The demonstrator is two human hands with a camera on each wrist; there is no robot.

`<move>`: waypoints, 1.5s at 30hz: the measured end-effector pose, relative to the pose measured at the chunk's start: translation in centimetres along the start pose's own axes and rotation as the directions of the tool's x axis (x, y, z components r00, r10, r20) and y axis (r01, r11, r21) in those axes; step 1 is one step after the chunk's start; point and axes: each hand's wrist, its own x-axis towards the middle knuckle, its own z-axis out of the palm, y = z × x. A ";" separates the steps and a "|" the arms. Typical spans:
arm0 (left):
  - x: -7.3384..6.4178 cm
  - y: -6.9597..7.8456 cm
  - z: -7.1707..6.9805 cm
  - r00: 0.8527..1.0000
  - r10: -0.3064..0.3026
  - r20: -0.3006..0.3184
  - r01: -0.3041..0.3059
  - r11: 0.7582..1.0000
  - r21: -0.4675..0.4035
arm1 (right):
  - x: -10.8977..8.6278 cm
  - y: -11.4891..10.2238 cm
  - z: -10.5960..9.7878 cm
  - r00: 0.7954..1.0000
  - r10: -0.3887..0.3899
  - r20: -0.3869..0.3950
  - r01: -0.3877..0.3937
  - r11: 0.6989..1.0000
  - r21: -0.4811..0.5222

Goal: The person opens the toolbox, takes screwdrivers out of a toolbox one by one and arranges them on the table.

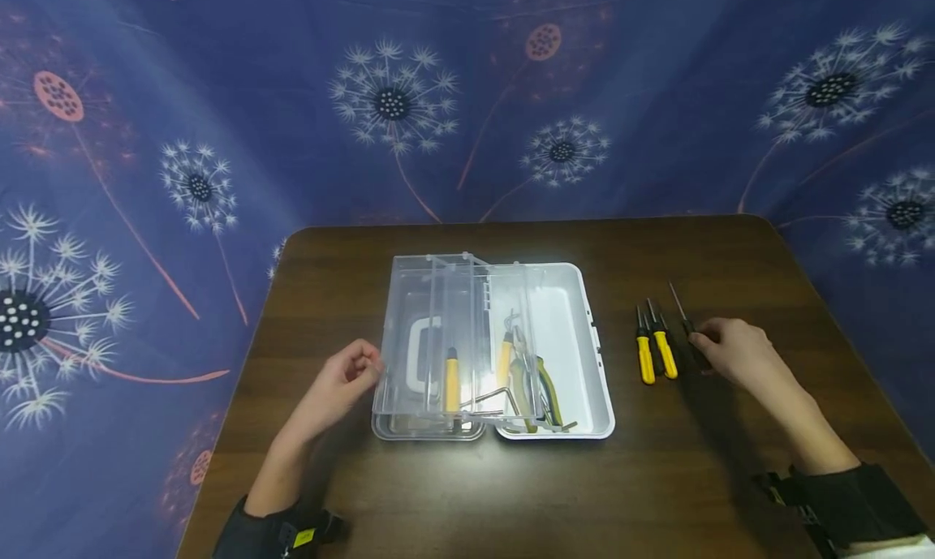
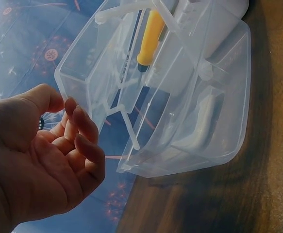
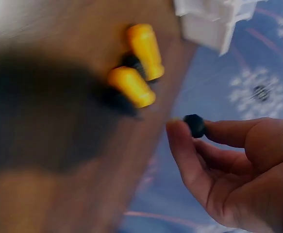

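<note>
My left hand [image 1: 342,384] pinches the left edge of a clear plastic tray [image 2: 75,73] between thumb and index finger. The tray spans the opened toolbox, above its clear lid [image 2: 228,141] and white base [image 1: 577,340]. A yellow-handled tool [image 1: 453,380] shows through the clear plastic. Over to the right, my right hand [image 1: 738,352] pinches a thin-shafted screwdriver [image 1: 687,325] by its black handle. Its handle end [image 3: 194,126] shows between thumb and fingers in the right wrist view, apart from two yellow-handled screwdrivers [image 1: 663,352] on the table.
Inside the white base lie pliers [image 1: 549,389] with green-and-black handles, partly seen through the tray. Bent hex keys [image 1: 504,393] show near its front. The box stands on a dark wooden table [image 1: 467,494]. A blue dandelion-print cloth [image 1: 467,96] hangs behind and around the table.
</note>
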 end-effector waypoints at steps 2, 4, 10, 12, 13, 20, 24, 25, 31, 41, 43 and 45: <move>-0.1 0.0 -0.1 1.000 -0.003 -0.007 0.003 1.000 -0.001 | 0.6 1.3 0.6 1.000 0.016 0.020 -0.016 1.000 0.011; -0.3 0.1 -0.1 1.000 -0.011 -0.015 0.011 1.000 0.000 | 1.1 2.4 1.3 0.999 0.031 0.030 -0.031 0.999 0.022; -0.5 0.0 0.0 0.999 -0.028 -0.034 0.028 0.999 0.016 | 2.1 3.9 2.8 0.999 0.048 0.025 -0.050 0.996 0.074; -0.5 0.0 0.1 0.999 -0.028 -0.037 0.028 0.999 0.018 | 2.2 4.1 3.1 0.999 0.035 0.005 -0.035 0.996 0.080; -0.5 0.0 0.2 0.999 -0.027 -0.038 0.028 0.999 0.017 | 2.3 4.2 3.2 0.999 0.032 -0.003 -0.032 0.996 0.080; -0.4 0.3 0.4 0.999 -0.041 -0.036 0.041 0.999 0.012 | 2.3 4.5 3.5 0.998 0.037 -0.041 -0.033 0.995 0.095; -0.2 0.6 0.4 0.998 -0.051 -0.028 0.051 0.999 0.018 | 2.3 4.6 3.5 0.998 0.041 -0.051 -0.036 0.994 0.104; -0.2 0.6 0.4 0.998 -0.054 -0.027 0.055 0.998 0.019 | 2.3 4.6 3.4 0.998 0.044 -0.052 -0.039 0.994 0.105; -0.2 0.5 0.3 0.998 -0.062 -0.024 0.063 0.998 0.026 | 2.2 4.6 3.4 0.995 0.065 -0.079 -0.057 0.993 0.100; -0.1 0.4 0.2 0.999 -0.041 -0.027 0.041 0.999 0.016 | 2.1 2.1 3.8 0.939 -0.004 -0.343 0.012 1.000 0.022; -0.2 0.4 0.2 0.999 -0.043 -0.026 0.043 0.999 0.009 | 2.2 0.6 3.9 0.920 -0.049 -0.390 0.063 0.998 0.024; -0.2 0.3 0.2 0.999 -0.042 -0.026 0.042 0.999 0.003 | 2.2 -1.0 3.8 0.894 -0.119 -0.432 0.139 0.990 0.016</move>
